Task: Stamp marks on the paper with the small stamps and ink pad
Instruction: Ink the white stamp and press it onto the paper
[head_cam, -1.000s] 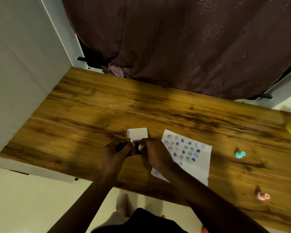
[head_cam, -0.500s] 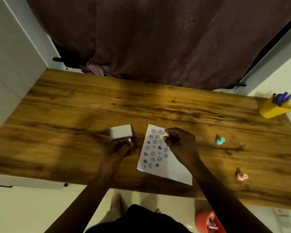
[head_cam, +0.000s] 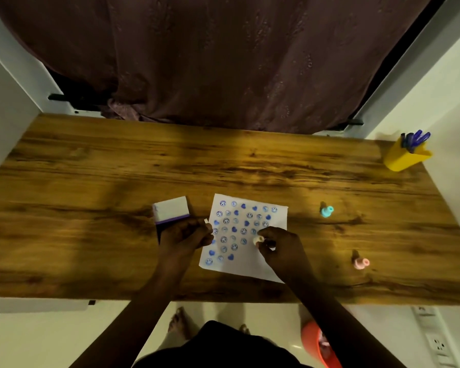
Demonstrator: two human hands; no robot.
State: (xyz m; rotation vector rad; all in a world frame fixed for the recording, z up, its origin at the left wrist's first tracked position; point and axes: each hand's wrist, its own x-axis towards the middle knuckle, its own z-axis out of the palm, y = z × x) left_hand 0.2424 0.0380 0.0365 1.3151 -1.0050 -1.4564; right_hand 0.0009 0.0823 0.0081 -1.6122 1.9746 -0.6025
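A white paper (head_cam: 275,217) covered with several blue smiley and heart marks lies near the wooden table's front edge. My right hand (head_cam: 279,247) pinches a small pale stamp (head_cam: 258,239) and holds it down over the middle of the paper. Left of the paper, my left hand (head_cam: 185,236) grips the ink pad (head_cam: 170,212), whose white lid stands open behind my fingers. A teal stamp (head_cam: 326,211) and a pink stamp (head_cam: 360,262) lie on the table to the right of the paper.
A yellow pen holder (head_cam: 404,158) with blue pens stands at the table's far right corner. A dark curtain (head_cam: 223,62) hangs behind the table (head_cam: 91,168). An orange bucket (head_cam: 319,343) sits on the floor at lower right.
My right hand left the ink pad with the pale stamp and moved right over the paper, then down toward its middle. My left hand stayed on the ink pad.
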